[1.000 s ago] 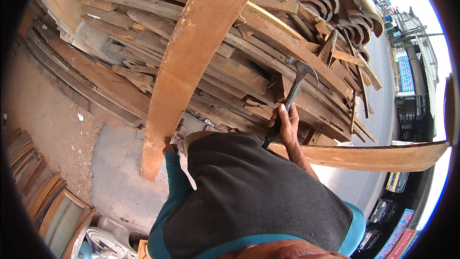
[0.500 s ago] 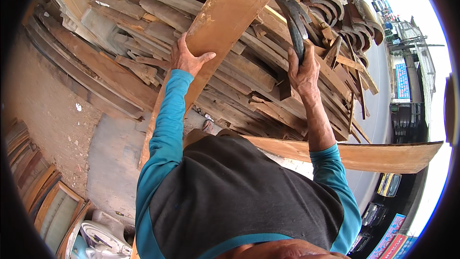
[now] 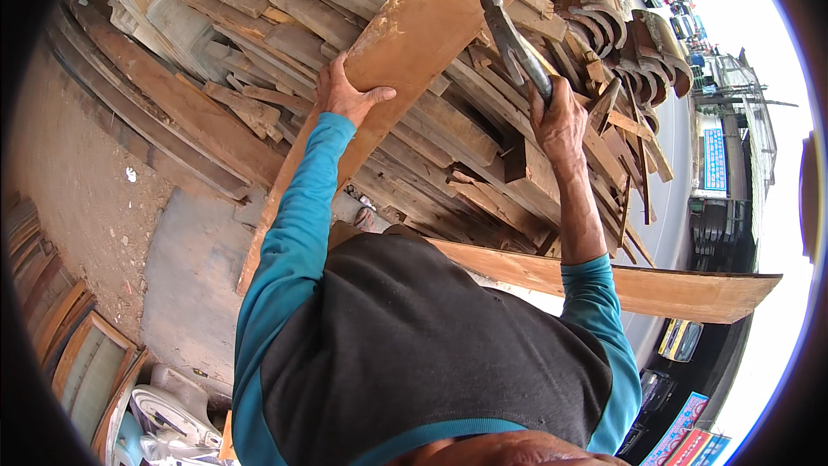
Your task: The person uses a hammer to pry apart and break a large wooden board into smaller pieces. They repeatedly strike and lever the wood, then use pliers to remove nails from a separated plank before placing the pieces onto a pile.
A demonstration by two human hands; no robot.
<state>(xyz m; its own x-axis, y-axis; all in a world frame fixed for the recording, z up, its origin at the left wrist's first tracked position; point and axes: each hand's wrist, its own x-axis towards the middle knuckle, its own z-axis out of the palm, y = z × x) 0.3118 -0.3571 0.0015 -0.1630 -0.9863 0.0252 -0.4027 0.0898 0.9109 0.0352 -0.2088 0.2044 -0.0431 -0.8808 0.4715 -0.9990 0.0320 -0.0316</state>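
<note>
Toward eleven o'clock, our left hand (image 3: pixel 349 98) pinches the left edge of a wide brown plank (image 3: pixel 431 26), thumb laid flat on its face; we cannot make out the fingertips. The plank runs from about half past twelve down to eight o'clock, with our teal left sleeve (image 3: pixel 297 216) crossing in front of its lower part. At two o'clock, our right hand (image 3: pixel 561 118) is wrapped round a hammer (image 3: pixel 515 45), which points from the fist toward eleven; it overlaps the plank's right edge, and we cannot tell whether they touch. Behind both lies a pile of old timber (image 3: pixel 457 125). Curved tiles (image 3: pixel 595 4) sit between one and two, and another long board (image 3: pixel 690 292) stretches toward half past three.
</note>
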